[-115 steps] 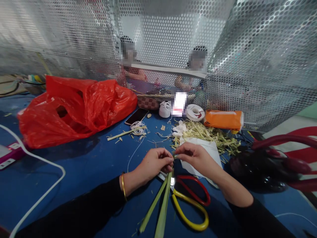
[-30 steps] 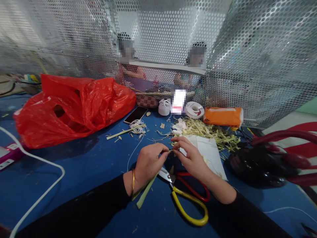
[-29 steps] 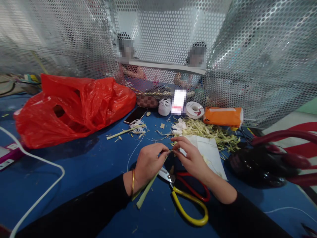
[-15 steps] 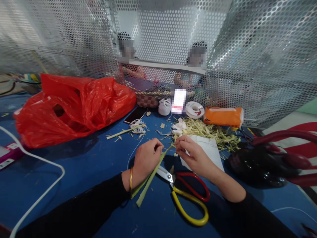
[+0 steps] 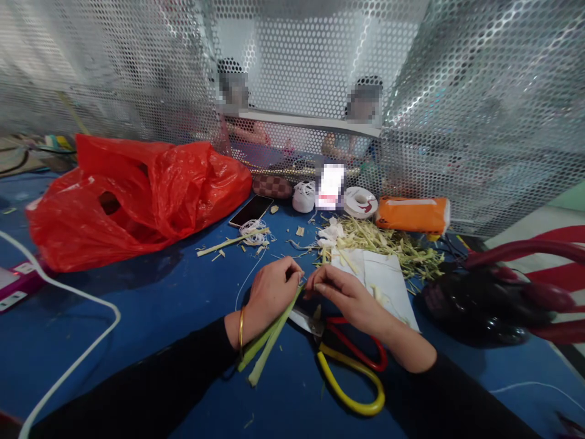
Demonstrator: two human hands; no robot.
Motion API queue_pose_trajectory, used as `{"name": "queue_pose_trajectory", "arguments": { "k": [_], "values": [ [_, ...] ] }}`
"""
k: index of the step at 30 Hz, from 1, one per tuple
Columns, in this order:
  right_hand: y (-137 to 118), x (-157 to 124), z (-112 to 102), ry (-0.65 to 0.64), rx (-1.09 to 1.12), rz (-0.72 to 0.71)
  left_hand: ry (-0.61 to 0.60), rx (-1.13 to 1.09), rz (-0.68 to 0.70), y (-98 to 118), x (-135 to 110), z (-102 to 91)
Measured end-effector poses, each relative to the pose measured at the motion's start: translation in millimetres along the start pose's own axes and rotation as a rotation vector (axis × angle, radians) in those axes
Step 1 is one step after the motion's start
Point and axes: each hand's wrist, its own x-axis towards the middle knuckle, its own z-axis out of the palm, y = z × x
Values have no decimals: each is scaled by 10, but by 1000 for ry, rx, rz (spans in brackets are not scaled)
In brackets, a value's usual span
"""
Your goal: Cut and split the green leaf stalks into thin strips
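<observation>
My left hand [image 5: 275,291], with a gold bangle at its wrist, is closed on pale green plant stalks [image 5: 269,346]. Their thick ends point down toward me; their upper tips are at my fingers. Close beside those tips is my right hand [image 5: 340,289], its thumb and fingertips pinched together. Whatever lies in that pinch is too small to make out. Beneath my hands lie scissors [image 5: 351,384] with one red and one yellow handle loop, blades partly hidden behind the stalks and left hand. A white paper [image 5: 388,274] lies under my right forearm.
Plant scraps [image 5: 388,241] are heaped behind the paper. A red plastic bag [image 5: 137,201], a dark phone [image 5: 251,211] and tangled white thread [image 5: 253,230] lie to the left. Along the back stand a lit phone [image 5: 331,186], a ribbon spool [image 5: 360,202] and an orange pack [image 5: 414,214].
My right hand has moved left and slightly down, closer to my left fingertips. More of the white paper now shows. My left hand has hardly moved, still holding the stalks.
</observation>
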Motion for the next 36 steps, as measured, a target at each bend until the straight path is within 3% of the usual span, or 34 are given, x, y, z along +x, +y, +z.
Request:
{"name": "queue_pose_trajectory", "arguments": {
  "k": [5, 10, 15, 24, 30, 36],
  "values": [
    [39, 54, -18, 135, 182, 37, -56, -554, -96, 25, 46, 25],
    [13, 75, -12, 176, 262, 66, -233, -800, -124, 62, 11, 23],
    [-2, 63, -3, 130, 273, 46, -248, -701, -40, 101, -9, 5],
    [-9, 18, -6, 127, -43, -22, -189, -455, 64, 55, 21, 14],
    [57, 23, -8, 119, -82, -35, -204, -432, 26, 3, 48, 26],
    [66, 44, -34, 109, -121, -91, -226, -600, -117, 10, 27, 47]
  ]
}}
